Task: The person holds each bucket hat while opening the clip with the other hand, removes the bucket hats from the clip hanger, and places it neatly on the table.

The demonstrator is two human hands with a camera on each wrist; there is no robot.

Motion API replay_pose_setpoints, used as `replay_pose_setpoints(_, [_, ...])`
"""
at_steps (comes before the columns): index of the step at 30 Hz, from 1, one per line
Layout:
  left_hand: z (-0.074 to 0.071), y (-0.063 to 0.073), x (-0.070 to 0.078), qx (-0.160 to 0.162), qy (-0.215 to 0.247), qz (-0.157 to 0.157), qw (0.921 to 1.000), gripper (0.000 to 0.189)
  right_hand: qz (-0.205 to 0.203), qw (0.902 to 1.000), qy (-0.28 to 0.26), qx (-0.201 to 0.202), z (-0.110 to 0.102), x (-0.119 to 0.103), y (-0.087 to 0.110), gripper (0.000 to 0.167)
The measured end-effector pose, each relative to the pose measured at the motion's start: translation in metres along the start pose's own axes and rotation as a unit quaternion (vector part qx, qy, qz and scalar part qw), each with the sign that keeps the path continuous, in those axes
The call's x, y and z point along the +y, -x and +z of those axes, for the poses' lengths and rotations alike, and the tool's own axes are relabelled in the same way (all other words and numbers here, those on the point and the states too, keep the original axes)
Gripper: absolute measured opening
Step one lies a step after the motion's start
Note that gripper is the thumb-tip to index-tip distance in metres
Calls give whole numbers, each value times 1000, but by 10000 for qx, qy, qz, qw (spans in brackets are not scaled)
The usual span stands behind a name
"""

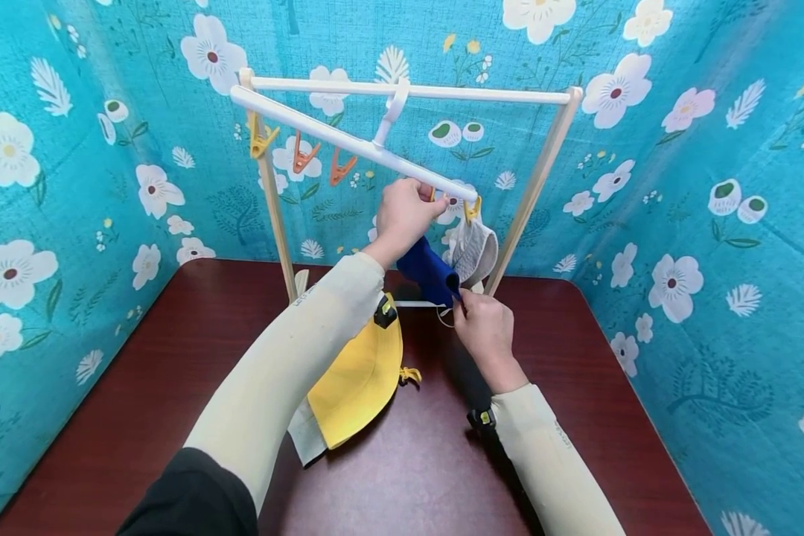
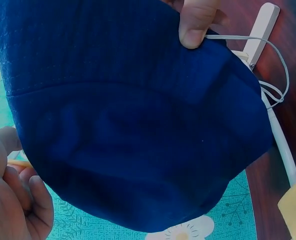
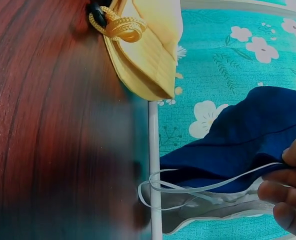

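Note:
A dark blue hat with a thin white string hangs between both hands, below the right half of a white hanger. With thumb and fingers my left hand pinches a yellow clip at the hat's upper edge, just under the bar. Whether the clip grips the fabric cannot be made out. Lower down, my right hand pinches the hat's brim between thumb and fingers. Beside it a pale grey hat hangs from another yellow clip at the bar's right end.
The hanger's hook sits over the top rail of a wooden frame, its bar tilted down to the right. Two orange clips and one yellow clip hang at left. A yellow hat with a cord lies on the dark red table.

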State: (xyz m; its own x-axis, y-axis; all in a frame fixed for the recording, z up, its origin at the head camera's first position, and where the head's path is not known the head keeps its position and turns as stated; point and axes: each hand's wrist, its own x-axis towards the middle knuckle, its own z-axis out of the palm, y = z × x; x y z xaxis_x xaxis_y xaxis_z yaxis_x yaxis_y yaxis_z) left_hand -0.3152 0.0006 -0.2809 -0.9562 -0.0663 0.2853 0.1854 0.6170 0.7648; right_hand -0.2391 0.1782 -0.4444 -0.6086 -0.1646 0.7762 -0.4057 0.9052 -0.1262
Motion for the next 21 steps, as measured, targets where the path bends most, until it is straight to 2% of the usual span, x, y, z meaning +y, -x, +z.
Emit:
replay_pose_setpoints(5, [1,-1,2,-47,-56,-95,9999,31,-91,9999,-46,-57,0,-1,2,9])
replay_pose_setpoints(11, [0,-2,0,-90,-55,64,9999,32,-229,9997,-37,23,-1,-1,5,11])
replay_pose_setpoints(21, [-4,0,-2,-109,64,63,9999,31,-707,9973,-203,7,0,-2,13,17])
